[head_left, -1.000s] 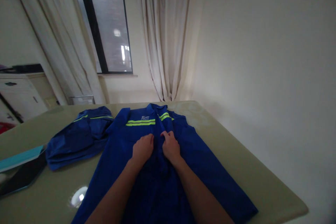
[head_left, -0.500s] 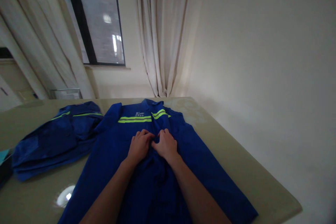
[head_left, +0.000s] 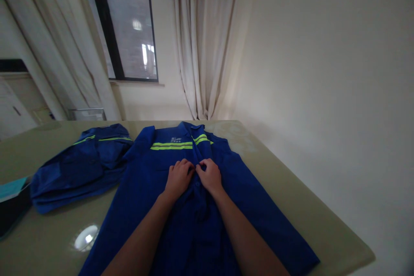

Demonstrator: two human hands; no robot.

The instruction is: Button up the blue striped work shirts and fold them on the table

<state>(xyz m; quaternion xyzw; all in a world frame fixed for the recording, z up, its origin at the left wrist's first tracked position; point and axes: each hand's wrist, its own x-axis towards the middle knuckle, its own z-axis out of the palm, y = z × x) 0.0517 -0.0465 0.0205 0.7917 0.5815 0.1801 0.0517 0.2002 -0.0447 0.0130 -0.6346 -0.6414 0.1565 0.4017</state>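
A blue work jacket with yellow-green reflective stripes lies spread front up, its collar at the far side and its sleeves out to both sides. My left hand pinches the cloth at the front opening, just below the stripe. Close beside it, my right hand has thumb and fingers closed on the opposite edge of that opening. A button shows on the front just below the hands. What lies exactly between the fingertips is hidden.
A second blue garment with similar stripes lies folded to the left on the glossy table. At the left edge, a light-blue face mask rests on a dark flat object. A wall borders the right.
The view has turned slightly left, bringing more of the mask and dark object in. Both hands stay at the jacket's front with their fingers slightly shifted; a button now shows below them.
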